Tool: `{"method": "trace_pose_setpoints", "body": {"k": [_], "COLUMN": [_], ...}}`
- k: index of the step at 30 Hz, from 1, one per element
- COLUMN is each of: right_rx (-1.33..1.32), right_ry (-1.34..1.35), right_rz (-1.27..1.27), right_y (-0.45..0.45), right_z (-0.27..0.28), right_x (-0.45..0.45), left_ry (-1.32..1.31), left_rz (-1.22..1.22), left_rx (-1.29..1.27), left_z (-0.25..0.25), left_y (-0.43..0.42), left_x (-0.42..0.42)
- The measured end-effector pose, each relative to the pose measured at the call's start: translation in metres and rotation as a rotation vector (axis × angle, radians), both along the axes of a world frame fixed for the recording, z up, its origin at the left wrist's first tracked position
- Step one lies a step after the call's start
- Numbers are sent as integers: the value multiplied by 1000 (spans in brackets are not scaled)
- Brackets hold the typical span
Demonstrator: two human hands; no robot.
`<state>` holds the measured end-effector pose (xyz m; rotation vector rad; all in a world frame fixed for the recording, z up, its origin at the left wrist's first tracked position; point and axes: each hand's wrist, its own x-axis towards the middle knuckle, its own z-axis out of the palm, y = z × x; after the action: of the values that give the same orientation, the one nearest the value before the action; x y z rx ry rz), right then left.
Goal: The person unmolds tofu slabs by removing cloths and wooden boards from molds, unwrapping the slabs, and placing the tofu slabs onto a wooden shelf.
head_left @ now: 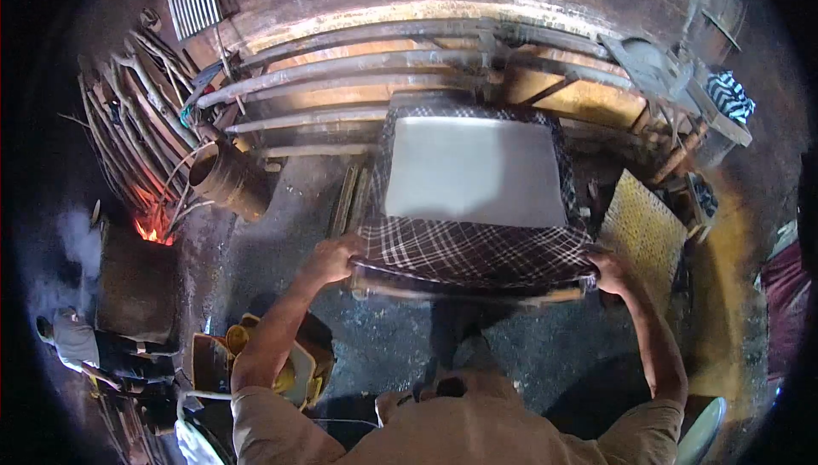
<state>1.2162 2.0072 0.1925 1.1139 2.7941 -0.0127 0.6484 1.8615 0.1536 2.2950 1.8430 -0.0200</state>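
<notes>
Filling the bottom edge of view w/ a pale shirt (477, 427), reaching fwd w/ both arms, one to each side of the work. Showing long poles (358, 64) beyond, running L to R along the far wall. Holding a checked cloth (464, 248) straight ahead, approx. mid-view, w/ near edge running crosswise from hand to hand, just above a wooden rail (558, 296). Seeing a white sheet (460, 167) lying flat beyond that edge, w/ cloth showing on all 4 sides; having its long axis crosswise too, i.e. approx. parallel to the held edge & square to the body. Passing a yellow woven panel (643, 226) just R of the cloth, & a rusty drum (230, 179) well apart on the L. Gripping the near L corner w/ left hand (335, 259), fingers curled in; gripping the near R corner w/ right hand (610, 272), likewise closed. Not seeing enough fingertip to tell pinch from full fist. Having the sheet fwd & inward of each hand, touching neither, abt. equally near both. Burning far L: small flames (153, 231).
</notes>
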Motion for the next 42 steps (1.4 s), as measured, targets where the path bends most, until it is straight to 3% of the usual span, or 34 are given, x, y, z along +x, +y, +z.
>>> {"method": "trace_pose_setpoints", "body": {"k": [2,3,6,7,10,12,13,14,16,18,19,20,22,24,26,27,28,30,32,33,36,38,40,42], "right_rx": [-433,-507,-544,-619,-868,-1144,-1196,-1513,-1370,-1308,-1213,-976,-933,-660,-480,-634,-779,-892,-941,-894,-943,-936,-893,-827], "right_ry": [-116,-223,-96,-66,-76,-97,-256,188,-167,-346,-424,-172,195,-69,112,424,748,1127,1054,1411,1463,1511,1526,1516], "right_rz": [-362,-449,-362,-218,-400,-592,-505,-561,-421,-523,-476,-418,-261,-650,-576,-791,-997,-1126,-1087,-737,-902,-918,-909,-895], "right_y": [-50,-64,-122,-133,-175,-192,-192,-200,-194,-185,-172,-170,-121,-60,15,43,70,118,166,219,250,267,272,272], "right_z": [39,29,54,60,73,38,17,-16,-48,-72,-66,-111,-172,-154,-209,-202,-191,-182,-178,-286,-242,-246,-260,-267], "right_x": [-7,9,29,36,50,84,96,128,107,84,59,88,113,86,110,96,73,38,13,52,-3,-12,-7,15], "left_ry": [-306,-309,-773,-893,-892,-876,-943,-891,-512,-277,-286,-334,-591,-356,-692,-694,-914,-1129,-1475,-1474,-1468,-1381,-1063,-984], "left_rz": [102,99,415,490,503,408,339,465,188,203,209,178,396,521,764,753,1038,1320,1338,1334,1371,1347,1449,1478], "left_rx": [-96,-106,-534,-573,-889,-1117,-1217,-1264,-1373,-1265,-1140,-1088,-877,-780,-558,-560,-523,-485,-304,-313,-452,-420,-392,-391], "left_z": [12,20,47,58,88,40,48,9,-31,-60,-89,-120,-171,-171,-193,-188,-175,-168,-170,-170,-173,-183,-201,-211], "left_y": [-43,-62,-108,-126,-167,-198,-198,-217,-208,-199,-200,-193,-173,-111,-61,-26,12,77,131,157,212,219,223,222], "left_x": [6,8,11,12,17,-6,8,2,11,26,19,6,-22,-45,-75,-74,-71,-70,-70,-69,-71,-80,-92,-95]}}
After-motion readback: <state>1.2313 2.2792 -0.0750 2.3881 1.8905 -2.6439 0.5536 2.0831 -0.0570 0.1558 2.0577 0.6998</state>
